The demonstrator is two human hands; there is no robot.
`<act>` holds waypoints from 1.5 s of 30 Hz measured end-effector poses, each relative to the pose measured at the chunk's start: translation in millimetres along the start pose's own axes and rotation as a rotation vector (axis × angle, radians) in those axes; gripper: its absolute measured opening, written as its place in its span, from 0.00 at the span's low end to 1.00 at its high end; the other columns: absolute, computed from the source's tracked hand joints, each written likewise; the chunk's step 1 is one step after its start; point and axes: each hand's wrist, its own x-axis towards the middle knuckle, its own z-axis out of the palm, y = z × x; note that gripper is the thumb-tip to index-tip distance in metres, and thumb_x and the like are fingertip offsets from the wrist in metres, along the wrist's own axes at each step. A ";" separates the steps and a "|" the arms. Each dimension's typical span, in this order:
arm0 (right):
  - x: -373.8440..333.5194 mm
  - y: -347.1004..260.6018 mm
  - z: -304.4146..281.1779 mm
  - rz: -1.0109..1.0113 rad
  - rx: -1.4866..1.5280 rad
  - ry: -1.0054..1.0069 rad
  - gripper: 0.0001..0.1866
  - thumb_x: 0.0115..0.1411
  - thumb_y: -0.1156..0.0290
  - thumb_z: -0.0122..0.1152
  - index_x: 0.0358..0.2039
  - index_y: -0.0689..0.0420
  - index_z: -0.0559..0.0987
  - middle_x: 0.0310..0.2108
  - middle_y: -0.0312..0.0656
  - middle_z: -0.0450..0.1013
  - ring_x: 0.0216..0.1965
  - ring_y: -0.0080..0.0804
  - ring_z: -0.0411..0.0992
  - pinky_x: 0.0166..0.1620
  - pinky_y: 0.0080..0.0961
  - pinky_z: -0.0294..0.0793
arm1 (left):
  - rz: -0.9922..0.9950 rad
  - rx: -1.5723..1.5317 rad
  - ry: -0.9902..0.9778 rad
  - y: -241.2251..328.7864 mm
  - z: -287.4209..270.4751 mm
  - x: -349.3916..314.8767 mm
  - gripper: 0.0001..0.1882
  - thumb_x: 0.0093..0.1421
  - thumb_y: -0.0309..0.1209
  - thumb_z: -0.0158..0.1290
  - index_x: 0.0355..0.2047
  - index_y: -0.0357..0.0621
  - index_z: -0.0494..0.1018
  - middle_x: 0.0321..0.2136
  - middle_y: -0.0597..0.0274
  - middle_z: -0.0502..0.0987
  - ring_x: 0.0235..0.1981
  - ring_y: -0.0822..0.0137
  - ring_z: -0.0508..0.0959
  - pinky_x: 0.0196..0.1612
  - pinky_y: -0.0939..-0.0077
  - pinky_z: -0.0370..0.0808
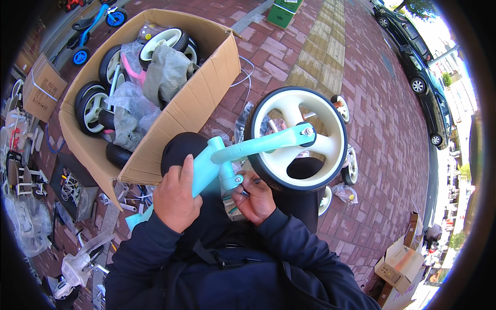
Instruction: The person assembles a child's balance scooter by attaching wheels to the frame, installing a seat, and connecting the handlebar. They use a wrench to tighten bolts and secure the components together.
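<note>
Across my lap lies a teal frame of a small child's bike [205,168], with my left hand [178,201] wrapped over its broad tube. Its curved teal fork [263,146] reaches right to a white wheel [338,150] with a black tyre, fixed by a silver axle nut [308,132]. Below the fork, a short teal collar [229,176] carries a small bolt [238,179]. My right hand [257,200] is closed beside that bolt, fingers pinched near a small dark piece that I cannot make out.
A big cardboard box [206,98] of wheels and plastic-wrapped parts stands ahead left. Loose wheels [351,165] lie on the red paving right of my knees. Scattered parts and a tray [77,194] lie left; a blue balance bike [85,33] stands behind. Cartons [400,263] sit lower right.
</note>
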 end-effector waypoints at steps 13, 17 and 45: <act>-7.1 -2.2 4.7 0.105 -0.073 0.056 0.18 0.68 0.70 0.62 0.53 0.67 0.75 0.32 0.35 0.70 0.32 0.21 0.66 0.33 0.19 0.66 | 0.114 -0.183 0.293 18.5 8.6 -2.7 0.35 0.43 0.23 0.65 0.55 0.35 0.71 0.48 0.48 0.73 0.43 0.42 0.74 0.42 0.53 0.74; -9.2 2.8 -2.5 0.128 -0.048 0.016 0.17 0.68 0.71 0.61 0.53 0.66 0.76 0.32 0.35 0.71 0.32 0.20 0.66 0.34 0.19 0.67 | 0.035 -0.783 -0.023 31.8 23.2 -21.1 0.15 0.61 0.31 0.62 0.45 0.36 0.76 0.28 0.56 0.78 0.26 0.60 0.78 0.33 0.65 0.78; -29.5 -108.6 120.5 -0.271 -1.314 -0.250 0.16 0.74 0.63 0.52 0.45 0.66 0.78 0.37 0.41 0.76 0.35 0.27 0.76 0.39 0.23 0.76 | -0.478 -1.457 -0.197 0.0 7.1 98.3 0.24 0.70 0.45 0.53 0.49 0.33 0.73 0.37 0.52 0.81 0.30 0.62 0.86 0.30 0.76 0.83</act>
